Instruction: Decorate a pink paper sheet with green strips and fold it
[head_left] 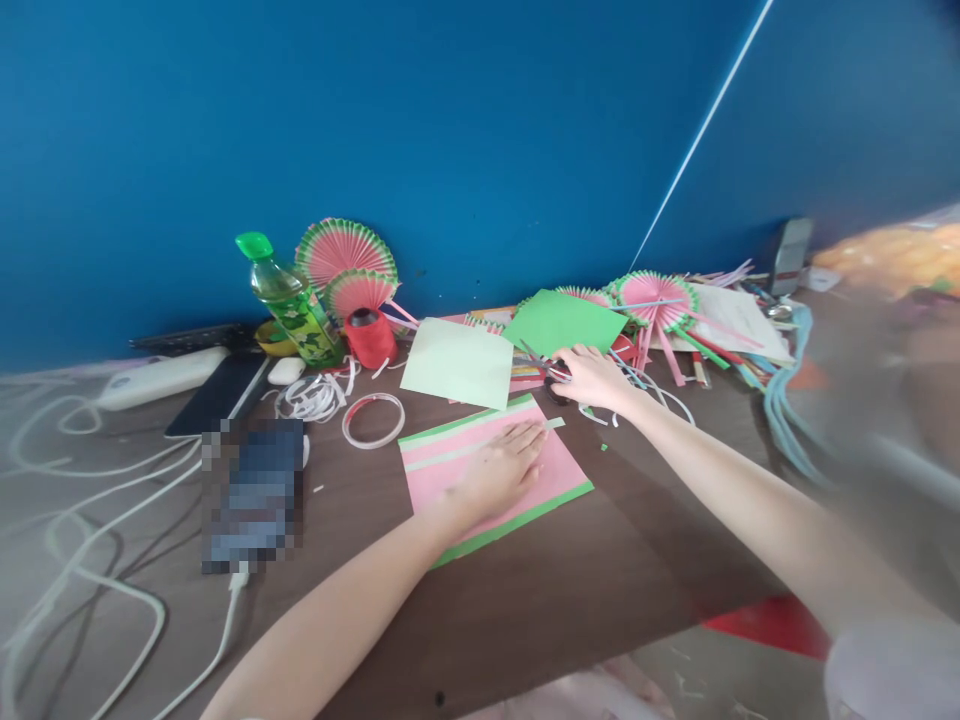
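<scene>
My left hand (504, 465) lies flat, fingers stretched, on a pink sheet of paper (555, 478) with green borders. Pale strips (442, 455) run across that sheet, and the end of one juts past its right edge beside my fingertips. Further back, my right hand (587, 376) is closed on the dark handles of a pair of scissors (534, 358), whose blades point left and away from me. Next to the scissors are a pale green sheet (459, 362) and a bright green sheet (564, 322). Part of the handles is hidden by my fingers.
Left of the paper lie a tape roll (373, 421), tangled white strips (311, 396), a red thread spool (371, 340) and a green-capped bottle (300, 310). Cables (142, 590) and a phone (255, 495) fill the far left. Pink folded-paper fans (651, 300) stand along the blue wall.
</scene>
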